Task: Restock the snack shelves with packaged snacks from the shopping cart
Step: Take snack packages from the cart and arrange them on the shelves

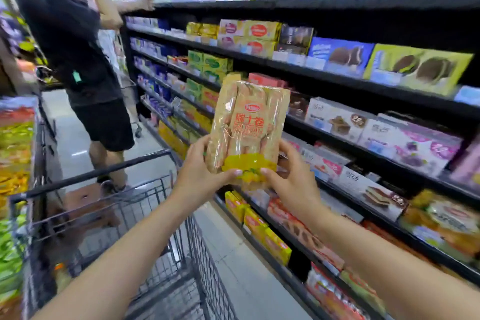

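Both hands hold one clear snack packet upright above the far right corner of the shopping cart, the left hand gripping its lower left edge and the right hand its lower right, thumbs pinching the yellow band. The film looks slippery and only the bottom is held, so the tall top could flop or slide free. Beyond the cart, the snack shelves look tightly filled, so pushing it in could crush it or knock boxes off, and the bystander past the cart's far end crowds the aisle.
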Tool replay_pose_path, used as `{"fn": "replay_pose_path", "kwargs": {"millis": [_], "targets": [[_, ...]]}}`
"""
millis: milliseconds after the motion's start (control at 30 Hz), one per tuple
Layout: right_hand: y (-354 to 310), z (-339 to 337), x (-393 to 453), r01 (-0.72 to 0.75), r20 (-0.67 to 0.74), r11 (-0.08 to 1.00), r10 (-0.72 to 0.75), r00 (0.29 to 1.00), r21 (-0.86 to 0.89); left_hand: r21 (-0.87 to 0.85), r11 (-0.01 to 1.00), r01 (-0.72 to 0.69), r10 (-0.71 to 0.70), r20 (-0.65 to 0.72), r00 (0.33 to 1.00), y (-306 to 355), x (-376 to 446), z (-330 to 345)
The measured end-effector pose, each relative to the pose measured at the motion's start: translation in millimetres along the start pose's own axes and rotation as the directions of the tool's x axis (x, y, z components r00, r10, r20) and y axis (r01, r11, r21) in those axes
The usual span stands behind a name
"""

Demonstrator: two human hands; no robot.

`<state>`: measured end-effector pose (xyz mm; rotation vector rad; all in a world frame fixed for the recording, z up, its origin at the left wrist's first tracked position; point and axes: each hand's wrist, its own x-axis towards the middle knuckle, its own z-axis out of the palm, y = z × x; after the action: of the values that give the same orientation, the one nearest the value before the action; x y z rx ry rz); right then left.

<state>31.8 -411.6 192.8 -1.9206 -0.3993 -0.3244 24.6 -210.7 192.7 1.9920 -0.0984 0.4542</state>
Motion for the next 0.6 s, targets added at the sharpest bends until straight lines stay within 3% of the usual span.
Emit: {"fn": "replay_pose_path", "kwargs": {"millis": [267,600], "targets": [[-29.0,-176.7,-66.3,0.001,-0.327,0.994,-0.038,0.944,-0.111,-0.191,0.947,-0.26,0.296,0.198,0.934,136.9,-9.3,116.1],[-58.4,-405.3,-228.0,-0.197,-0.572,0.889,-0.085,0.816,-0.413,-0.412,0.85,-0.327,0.478,0.347,0.807,302.2,-127.8,299.8]]}}
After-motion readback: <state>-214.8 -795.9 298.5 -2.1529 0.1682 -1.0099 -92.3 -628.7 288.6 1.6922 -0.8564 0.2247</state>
